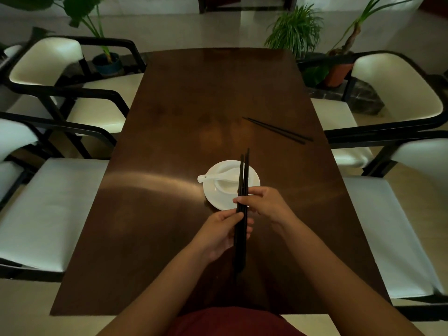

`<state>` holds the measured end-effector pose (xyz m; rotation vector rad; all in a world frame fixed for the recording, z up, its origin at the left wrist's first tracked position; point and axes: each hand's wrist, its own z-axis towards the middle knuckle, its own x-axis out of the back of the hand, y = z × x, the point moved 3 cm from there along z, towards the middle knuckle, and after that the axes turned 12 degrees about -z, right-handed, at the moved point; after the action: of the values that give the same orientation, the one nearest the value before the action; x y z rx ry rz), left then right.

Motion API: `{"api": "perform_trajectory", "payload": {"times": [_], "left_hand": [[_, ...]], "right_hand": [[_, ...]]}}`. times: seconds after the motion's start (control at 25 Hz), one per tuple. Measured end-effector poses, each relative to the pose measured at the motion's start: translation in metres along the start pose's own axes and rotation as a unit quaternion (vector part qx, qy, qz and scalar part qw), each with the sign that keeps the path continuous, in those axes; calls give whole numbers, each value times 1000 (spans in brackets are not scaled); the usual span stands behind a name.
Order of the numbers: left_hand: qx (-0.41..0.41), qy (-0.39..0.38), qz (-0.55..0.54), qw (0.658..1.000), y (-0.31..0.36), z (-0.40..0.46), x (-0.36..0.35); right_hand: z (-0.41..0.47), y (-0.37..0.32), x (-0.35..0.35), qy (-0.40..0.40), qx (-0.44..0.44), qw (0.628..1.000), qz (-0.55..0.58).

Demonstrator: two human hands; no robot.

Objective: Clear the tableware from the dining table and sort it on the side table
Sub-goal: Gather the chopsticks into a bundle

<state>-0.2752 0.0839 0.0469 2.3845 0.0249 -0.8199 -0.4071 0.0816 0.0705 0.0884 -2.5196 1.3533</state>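
Overhead, slim black chopsticks [241, 214] above glossy round saucer [231, 190].

Black chopsticks [241, 214], white plate [252, 180] and spoon [211, 177], dark brown table [194, 105], cream-cushioned chairs [400, 88]

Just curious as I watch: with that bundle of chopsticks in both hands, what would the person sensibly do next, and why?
Probably reach the right hand for the loose chopsticks lying on the dining table to the far right, while the left hand holds the gathered chopsticks. That would complete the bundle before the plate, cup and spoon.
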Motion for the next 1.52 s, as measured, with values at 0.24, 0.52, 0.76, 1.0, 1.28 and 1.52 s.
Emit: {"api": "perform_trajectory", "payload": {"times": [0.24,0.52,0.76,1.0,1.28,1.52], "left_hand": [[25,-19,-16,999,23,25,-30],[-20,36,-51,998,69,96,-60],[-56,111,-94,988,101,152,-52],[-51,137,-111,983,109,180,-43],[-56,170,-120,976,108,183,-45],[-71,173,-113,976,104,175,-53]], "right_hand": [[29,-20,27,-36,61,997,33],[132,-27,124,103,107,985,-88],[263,0,211,191,52,830,-521],[302,25,199,175,57,766,-616],[276,19,175,62,7,824,-563],[168,-7,116,16,35,975,-218]]}}
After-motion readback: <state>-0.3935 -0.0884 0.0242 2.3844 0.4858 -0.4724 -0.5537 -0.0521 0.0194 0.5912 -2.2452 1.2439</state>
